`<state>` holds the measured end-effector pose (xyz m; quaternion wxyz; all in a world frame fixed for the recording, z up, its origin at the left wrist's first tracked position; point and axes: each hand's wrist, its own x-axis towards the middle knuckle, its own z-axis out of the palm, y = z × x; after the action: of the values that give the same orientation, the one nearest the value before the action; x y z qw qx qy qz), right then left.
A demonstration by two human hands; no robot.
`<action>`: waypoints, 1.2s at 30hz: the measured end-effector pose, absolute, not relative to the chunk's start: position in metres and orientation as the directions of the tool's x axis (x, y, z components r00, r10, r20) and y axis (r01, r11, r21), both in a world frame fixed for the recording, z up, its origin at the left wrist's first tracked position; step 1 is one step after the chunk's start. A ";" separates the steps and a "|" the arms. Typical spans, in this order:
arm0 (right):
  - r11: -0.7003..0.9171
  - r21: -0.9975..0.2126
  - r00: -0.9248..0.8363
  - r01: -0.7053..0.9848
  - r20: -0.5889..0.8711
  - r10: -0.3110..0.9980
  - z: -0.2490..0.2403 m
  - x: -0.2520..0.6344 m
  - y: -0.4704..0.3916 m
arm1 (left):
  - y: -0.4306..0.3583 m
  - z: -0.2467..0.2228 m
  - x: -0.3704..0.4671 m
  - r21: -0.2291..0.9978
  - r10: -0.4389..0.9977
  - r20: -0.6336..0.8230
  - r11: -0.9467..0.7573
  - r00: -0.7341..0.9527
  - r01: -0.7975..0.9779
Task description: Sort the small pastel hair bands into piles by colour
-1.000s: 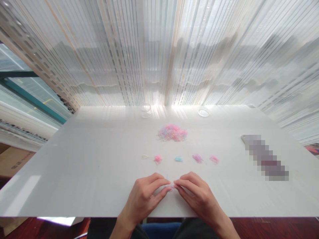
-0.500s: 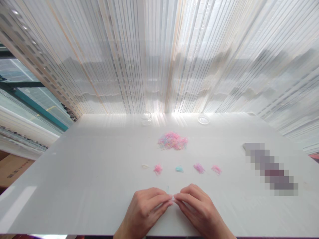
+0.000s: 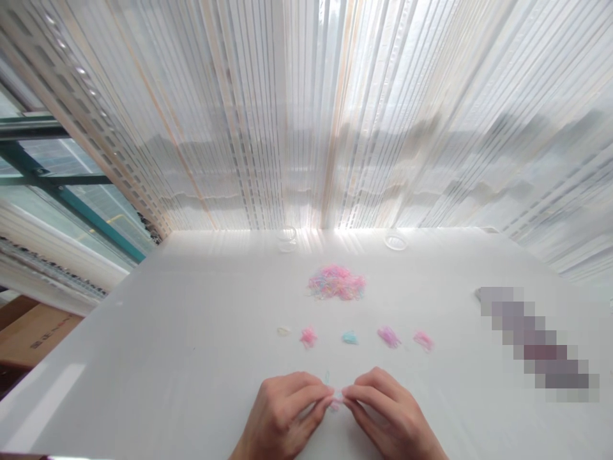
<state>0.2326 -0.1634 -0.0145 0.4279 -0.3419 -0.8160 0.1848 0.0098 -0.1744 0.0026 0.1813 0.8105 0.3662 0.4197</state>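
Note:
Near the table's front edge, my left hand [image 3: 295,409] and my right hand [image 3: 390,409] face each other, fingertips pinched. Thin pastel rubber bands [image 3: 336,401], bluish and pink, show between the two pinches; how many is too small to tell. A single pale green-blue band [image 3: 327,375] lies just beyond my left fingertips. Beyond my hands runs a row of small sorted piles: a pale cream one [image 3: 283,331], a bright pink one [image 3: 308,337], a turquoise one [image 3: 350,337], a purple one [image 3: 389,337] and a light pink one [image 3: 424,340].
A larger mixed heap of pastel bands [image 3: 337,283] lies behind the row on the white table [image 3: 143,358]. At the back stand a clear round container [image 3: 287,237] and a clear lid [image 3: 396,241]. A blurred-out object [image 3: 536,345] lies right. Sheer curtains [image 3: 306,128] hang behind; a cardboard box [image 3: 38,332] is left.
My fingertips have moved slightly apart, and pink and bluish bands now show between them. The whole view has shifted a little, with the table lower in the picture. The piles look unchanged.

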 end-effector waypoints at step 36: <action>0.622 -0.678 -0.357 0.392 0.511 0.782 -0.018 0.238 -0.161 | -0.146 -0.003 -0.039 0.338 0.887 0.457 -0.102 -0.068 0.936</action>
<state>0.2375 -0.1608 -0.0182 0.4290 -0.3707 -0.7918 0.2270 -0.0385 -0.1457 -0.0032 -0.0414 0.6813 0.6688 0.2947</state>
